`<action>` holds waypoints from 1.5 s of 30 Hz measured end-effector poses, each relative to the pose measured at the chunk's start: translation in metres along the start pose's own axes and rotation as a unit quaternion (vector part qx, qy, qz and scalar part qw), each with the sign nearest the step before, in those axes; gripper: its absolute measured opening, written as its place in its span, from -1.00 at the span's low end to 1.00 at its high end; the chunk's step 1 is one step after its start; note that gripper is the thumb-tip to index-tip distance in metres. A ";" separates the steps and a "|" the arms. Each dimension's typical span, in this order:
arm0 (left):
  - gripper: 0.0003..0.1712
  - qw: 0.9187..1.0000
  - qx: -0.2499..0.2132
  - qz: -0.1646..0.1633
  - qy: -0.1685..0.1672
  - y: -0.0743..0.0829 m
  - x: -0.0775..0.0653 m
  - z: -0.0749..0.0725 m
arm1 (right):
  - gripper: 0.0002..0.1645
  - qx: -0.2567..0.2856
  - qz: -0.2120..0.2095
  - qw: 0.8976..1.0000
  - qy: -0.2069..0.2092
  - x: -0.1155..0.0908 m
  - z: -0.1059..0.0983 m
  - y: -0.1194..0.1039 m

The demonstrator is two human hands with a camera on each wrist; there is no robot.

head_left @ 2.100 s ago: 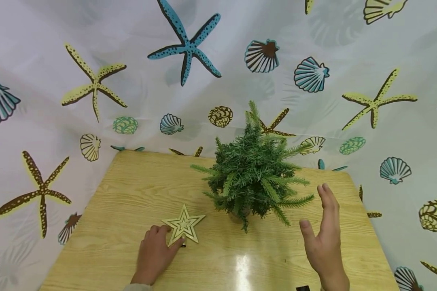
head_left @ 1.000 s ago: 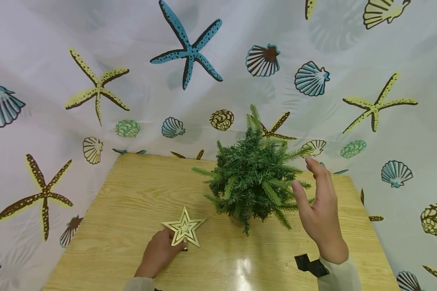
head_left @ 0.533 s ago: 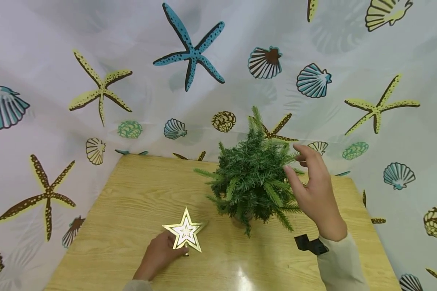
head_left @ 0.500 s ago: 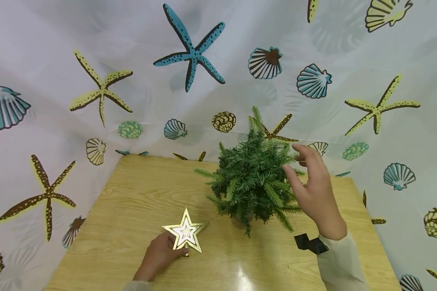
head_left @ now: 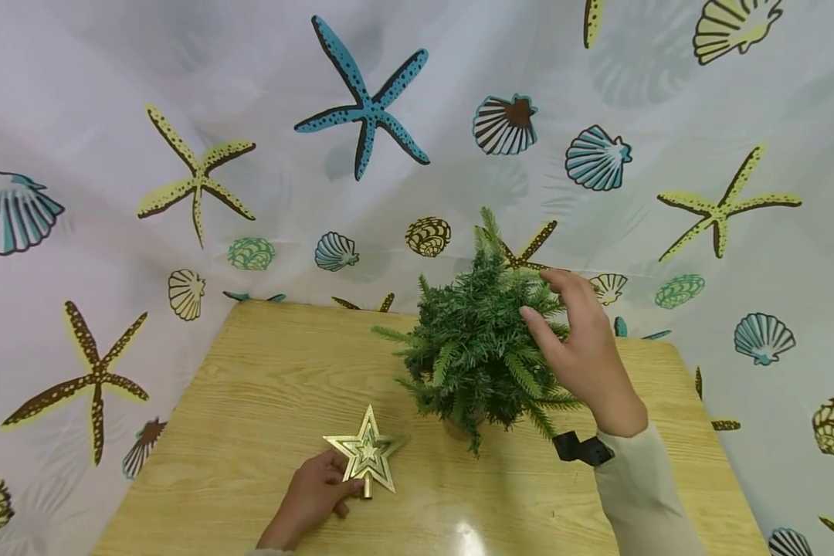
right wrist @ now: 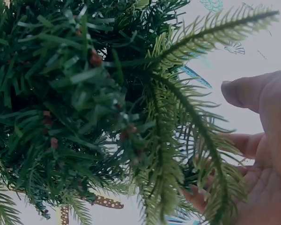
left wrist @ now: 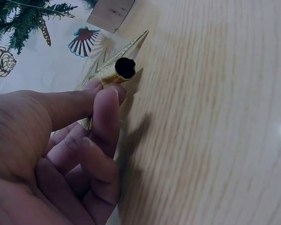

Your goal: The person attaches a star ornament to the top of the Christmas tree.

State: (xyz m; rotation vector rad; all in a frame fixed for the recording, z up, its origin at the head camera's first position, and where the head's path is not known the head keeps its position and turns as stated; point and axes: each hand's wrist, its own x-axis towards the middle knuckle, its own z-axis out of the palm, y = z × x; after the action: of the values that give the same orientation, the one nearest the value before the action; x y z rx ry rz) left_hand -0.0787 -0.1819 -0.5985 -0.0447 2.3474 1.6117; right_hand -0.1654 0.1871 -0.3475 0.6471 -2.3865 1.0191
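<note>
My left hand [head_left: 316, 490] pinches a gold star tree topper [head_left: 368, 452] between thumb and fingers, low over the front of the table. In the left wrist view the round hollow end of the topper's tube [left wrist: 110, 73] faces the camera, and the star's points are seen nearly edge-on. A small artificial Christmas tree [head_left: 476, 340] stands upright at the middle of the table. At the tree's right side my right hand [head_left: 587, 359] is held with fingers and thumb spread apart. Light green branch tips [right wrist: 210, 140] hide part of its fingers in the right wrist view.
The wooden table [head_left: 285, 355] ends against a white cloth [head_left: 264, 62] printed with starfish and shells. The tree's brown base [head_left: 459, 428] is partly covered by branches. A black strap mount [head_left: 584, 449] sits on the right wrist.
The left hand has raised the star from lying low to a more upright tilt and shifted it slightly right. The right hand has moved left and up toward the tree's upper branches.
</note>
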 end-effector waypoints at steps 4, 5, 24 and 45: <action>-0.75 1.000 0.001 0.002 0.001 -0.002 0.000 0.001 | -0.36 -0.009 0.015 0.999 -0.028 0.002 0.002 0.004; -0.77 1.000 -0.005 -0.001 0.001 -0.002 0.000 0.001 | -0.35 -0.012 0.018 0.999 -0.035 0.002 0.002 0.005; -0.69 0.988 -0.108 -0.043 0.105 0.025 -0.010 -0.020 | -0.52 -0.121 0.006 0.993 0.010 -0.013 0.023 0.010; -0.75 0.936 -0.223 0.139 0.235 0.122 -0.031 -0.052 | -0.50 -0.141 -0.019 0.989 0.038 -0.024 0.034 0.020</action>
State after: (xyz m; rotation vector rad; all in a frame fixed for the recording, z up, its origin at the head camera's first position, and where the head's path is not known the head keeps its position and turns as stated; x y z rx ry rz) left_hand -0.0832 -0.1889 -0.4624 -0.2248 2.3264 2.4888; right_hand -0.1654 0.1797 -0.3930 0.5371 -2.3813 0.6599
